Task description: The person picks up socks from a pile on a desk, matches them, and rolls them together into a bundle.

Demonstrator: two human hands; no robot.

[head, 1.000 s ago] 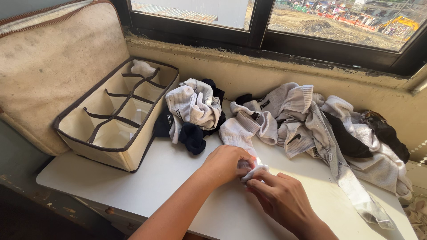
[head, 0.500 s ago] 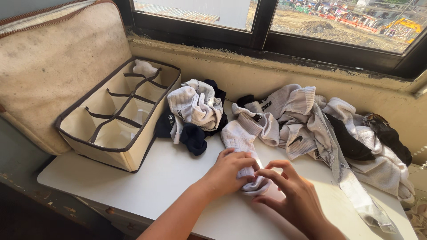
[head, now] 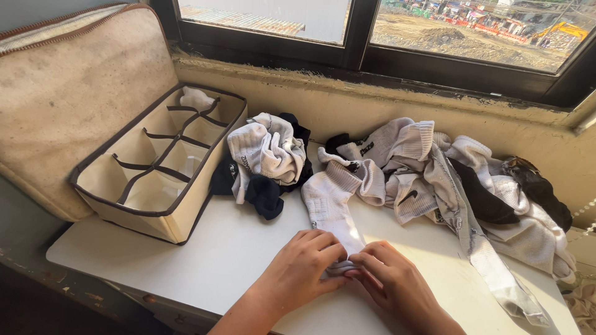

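A white sock (head: 331,203) lies stretched on the white table (head: 205,260), its cuff toward the window. My left hand (head: 304,260) and my right hand (head: 388,279) both press on its near end, fingers curled over the rolled toe part. Beyond the sock sits a heap of white, grey and black socks (head: 434,167). A smaller bundle of white and dark socks (head: 264,155) lies to the left of it.
A beige fabric organiser box (head: 158,170) with several compartments stands at the left, one white item (head: 197,98) in its far corner cell, its lid (head: 68,99) leaning open behind. A window ledge and wall (head: 372,105) run along the back.
Both hands have settled lower on the sock's near end, rolling it; the sock now lies flatter and longer on the table. The camera has come closer.
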